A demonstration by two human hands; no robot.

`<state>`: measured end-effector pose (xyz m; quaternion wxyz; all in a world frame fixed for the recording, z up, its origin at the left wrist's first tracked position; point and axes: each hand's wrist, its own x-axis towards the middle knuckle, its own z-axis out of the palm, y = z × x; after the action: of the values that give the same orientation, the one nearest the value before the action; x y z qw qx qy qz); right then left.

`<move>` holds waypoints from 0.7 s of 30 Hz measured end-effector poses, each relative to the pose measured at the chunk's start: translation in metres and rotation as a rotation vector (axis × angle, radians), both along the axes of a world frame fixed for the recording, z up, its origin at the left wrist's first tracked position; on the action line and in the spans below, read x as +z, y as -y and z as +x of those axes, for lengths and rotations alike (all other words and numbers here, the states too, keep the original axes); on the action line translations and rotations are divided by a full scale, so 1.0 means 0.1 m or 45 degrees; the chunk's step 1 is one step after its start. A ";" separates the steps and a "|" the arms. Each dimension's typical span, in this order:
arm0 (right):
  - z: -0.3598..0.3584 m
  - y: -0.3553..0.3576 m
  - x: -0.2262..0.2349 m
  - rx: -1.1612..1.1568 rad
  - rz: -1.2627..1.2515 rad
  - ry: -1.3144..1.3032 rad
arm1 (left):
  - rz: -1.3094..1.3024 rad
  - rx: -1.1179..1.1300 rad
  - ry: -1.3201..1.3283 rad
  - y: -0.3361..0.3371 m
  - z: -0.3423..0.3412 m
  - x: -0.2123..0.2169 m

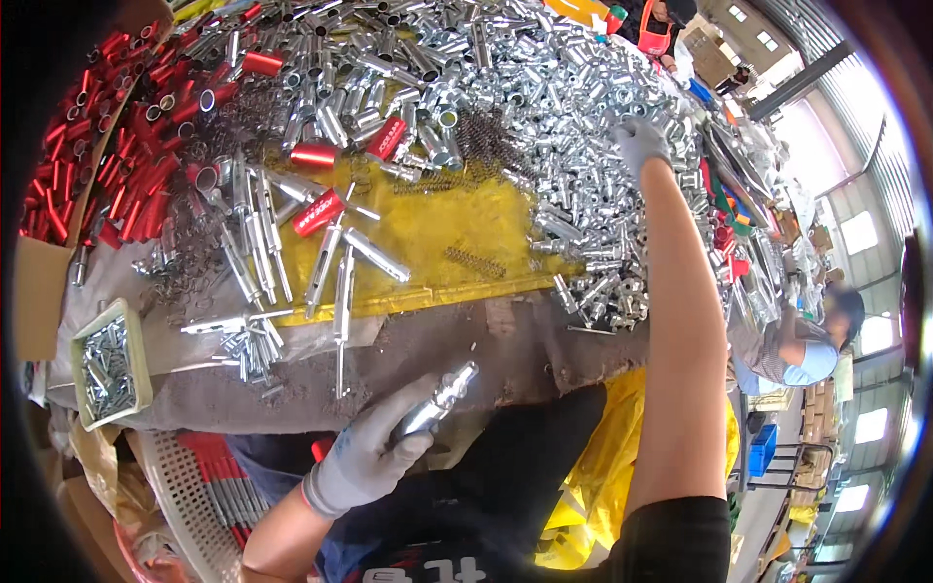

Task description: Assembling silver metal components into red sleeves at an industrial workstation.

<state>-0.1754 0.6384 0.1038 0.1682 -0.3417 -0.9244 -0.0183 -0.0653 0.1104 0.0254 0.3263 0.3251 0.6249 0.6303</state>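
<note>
My left hand (364, 462), in a pale grey glove, is closed around a shiny stepped metal fitting (442, 398) just in front of the table's near edge. The fitting's narrow end points up and to the right. My right hand (639, 144), also gloved, is stretched far out over a heap of small silver metal fittings (583, 117). Its fingers are curled down at the heap, and what they hold, if anything, is too small to make out. Assembled silver rods with sleeves (260, 228) lie fanned on the table to the left.
Red tubes (126, 189) are piled far left behind cardboard (44, 301). Springs (486, 136) lie beside a yellow sheet (437, 228). A tray (143, 374) holds small pins. Below stands a white basket (170, 486) of red-and-silver parts. Other people (797, 345) sit right and far.
</note>
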 end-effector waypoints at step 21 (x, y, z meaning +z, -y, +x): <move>2.48 3.89 -0.22 1.419 -1.493 0.109 | -0.152 -0.033 0.238 1.33 0.93 0.12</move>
<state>0.0724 0.2496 0.0821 -0.0893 0.1376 -0.8237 0.5428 0.0275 -0.0224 0.0373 0.4099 0.2530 0.6241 0.6151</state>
